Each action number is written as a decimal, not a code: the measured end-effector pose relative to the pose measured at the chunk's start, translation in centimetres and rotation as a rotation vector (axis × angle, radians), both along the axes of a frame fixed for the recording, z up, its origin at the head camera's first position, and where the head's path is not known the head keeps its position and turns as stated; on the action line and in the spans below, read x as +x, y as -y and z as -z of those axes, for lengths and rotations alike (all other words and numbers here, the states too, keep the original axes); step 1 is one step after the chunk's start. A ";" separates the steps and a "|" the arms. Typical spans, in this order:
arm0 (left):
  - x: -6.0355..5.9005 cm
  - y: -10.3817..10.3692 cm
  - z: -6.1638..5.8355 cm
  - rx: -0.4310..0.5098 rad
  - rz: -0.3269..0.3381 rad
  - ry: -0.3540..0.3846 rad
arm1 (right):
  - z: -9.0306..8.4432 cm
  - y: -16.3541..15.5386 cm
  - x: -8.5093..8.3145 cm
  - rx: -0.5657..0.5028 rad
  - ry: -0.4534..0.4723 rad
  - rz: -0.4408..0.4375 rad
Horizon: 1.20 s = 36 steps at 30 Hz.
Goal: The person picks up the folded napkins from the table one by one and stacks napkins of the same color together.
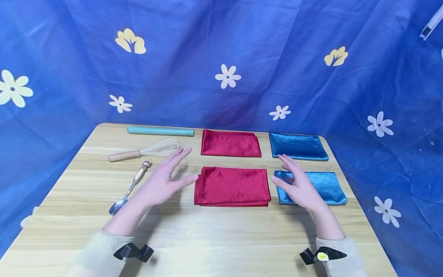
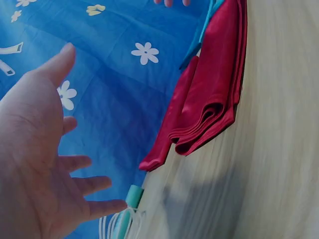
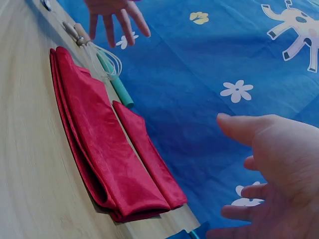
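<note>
Two folded red satin cloths lie mid-table, a front one (image 1: 235, 186) and a back one (image 1: 230, 143). To their right are two folded blue satin cloths, front (image 1: 328, 188) and back (image 1: 299, 146). My left hand (image 1: 160, 184) hovers left of the front red cloth, fingers spread, holding nothing. In the left wrist view its palm (image 2: 35, 164) shows bare. My right hand (image 1: 299, 188) is above the front blue cloth and partly hides it; the fingers are extended and grip nothing. The right wrist view also shows that hand (image 3: 279, 169) apart from the red cloths.
On the left of the wooden table (image 1: 207, 238) lie a whisk (image 1: 152, 151) with a wooden handle, a spoon (image 1: 133, 184) with a decorated handle, and a turquoise rod (image 1: 160, 131) along the back edge. A blue flowered curtain (image 1: 194, 46) borders the table behind and at the sides.
</note>
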<state>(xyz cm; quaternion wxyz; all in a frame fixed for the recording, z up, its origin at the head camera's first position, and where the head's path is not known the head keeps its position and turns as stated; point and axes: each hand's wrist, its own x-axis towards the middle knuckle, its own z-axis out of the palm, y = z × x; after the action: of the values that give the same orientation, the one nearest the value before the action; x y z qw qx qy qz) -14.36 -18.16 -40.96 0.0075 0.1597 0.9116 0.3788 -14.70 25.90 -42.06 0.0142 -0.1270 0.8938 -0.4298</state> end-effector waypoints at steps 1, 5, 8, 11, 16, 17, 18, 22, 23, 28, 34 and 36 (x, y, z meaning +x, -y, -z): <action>0.0 -0.1 0.2 0.028 -0.003 0.015 | 0.1 0.0 0.0 -0.017 0.011 0.000; -0.2 -0.5 1.0 0.162 -0.010 0.069 | 0.5 0.1 -0.2 -0.066 0.061 0.010; -0.4 -0.9 1.7 0.237 -0.013 0.108 | 1.0 0.0 -0.4 -0.090 0.104 0.013; -0.5 -1.3 2.3 0.262 -0.020 0.161 | 1.7 0.0 -0.6 -0.124 0.157 0.013; -0.4 -2.0 2.7 0.306 -0.026 0.278 | 2.3 0.1 -0.7 -0.145 0.229 0.038; -0.4 -2.1 2.7 0.332 -0.029 0.308 | 2.4 0.2 -0.7 -0.146 0.240 0.043; -0.4 -2.2 2.7 0.360 -0.036 0.337 | 2.5 0.2 -0.6 -0.148 0.251 0.046; -0.3 -2.5 2.8 0.465 -0.071 0.443 | 3.0 0.5 -0.5 -0.170 0.292 0.046; -0.4 -2.6 2.8 0.482 -0.078 0.461 | 3.1 0.6 -0.5 -0.175 0.301 0.049; -0.5 -3.1 3.2 0.527 -0.096 0.501 | 3.8 1.3 -0.6 -0.205 0.340 0.054; -0.6 -3.8 3.8 0.578 -0.120 0.516 | 4.3 1.9 -0.6 -0.222 0.342 0.085; -0.6 -4.0 4.0 0.577 -0.131 0.508 | 4.4 2.0 -0.7 -0.231 0.351 0.097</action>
<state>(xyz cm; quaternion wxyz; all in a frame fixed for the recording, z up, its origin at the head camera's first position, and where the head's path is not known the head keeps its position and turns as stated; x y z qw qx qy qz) -14.97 -14.18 -44.96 0.1635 -0.0021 0.7449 0.6468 -15.35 23.87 -46.43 0.1343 -0.0080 0.8275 -0.5451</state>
